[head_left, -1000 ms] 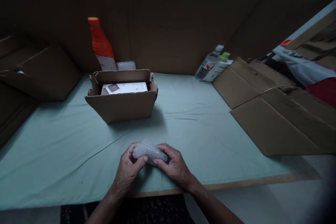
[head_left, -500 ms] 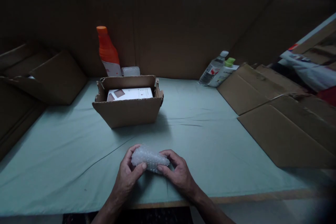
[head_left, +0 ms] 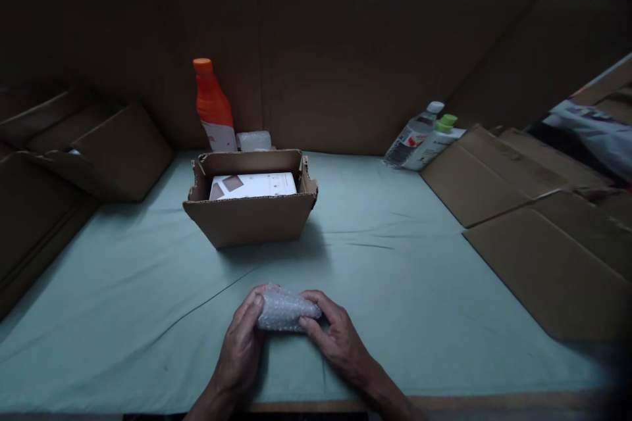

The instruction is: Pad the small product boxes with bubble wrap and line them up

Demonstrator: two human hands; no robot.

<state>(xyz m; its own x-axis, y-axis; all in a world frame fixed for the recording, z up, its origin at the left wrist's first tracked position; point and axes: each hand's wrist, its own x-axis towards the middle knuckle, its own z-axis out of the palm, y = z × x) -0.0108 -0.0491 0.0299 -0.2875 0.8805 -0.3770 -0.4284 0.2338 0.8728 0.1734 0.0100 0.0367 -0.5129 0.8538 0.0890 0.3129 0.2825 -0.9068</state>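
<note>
At the near edge of the table, just in from the brown strip [head_left: 444, 402] that borders the pale green cloth [head_left: 395, 329], a small bundle of bubble wrap [head_left: 286, 312] is held between a person's two bare hands. It is a short, oblong roll lying crosswise, whitish grey and semi-clear, its surface pebbled all over with little bubbles that catch bright specks of light. The upper outline is uneven, with a thin, clearer lip of film at the top left, and the body narrows a little toward the right end. What is wrapped inside cannot be made out, nor whether the underside touches the cloth. The left hand [head_left: 241, 332] is partly closed around the left end, its thumb laid along the near side; the right hand [head_left: 338, 335] pinches the right end, forefinger over the top and thumb against the front. Beyond, left of centre, stands an open cardboard carton [head_left: 257, 220] with ragged upper edges, and in it sits a white box [head_left: 261, 185] with brown patches. Behind the carton are an orange bottle [head_left: 213, 105] with a white lower part and a smaller bubble-wrapped packet [head_left: 254, 141]. Farther right, a clear bottle [head_left: 411, 137] leans beside a white bottle with a green cap [head_left: 430, 147], and a tall cardboard panel [head_left: 336, 66] rises along the back.
</note>
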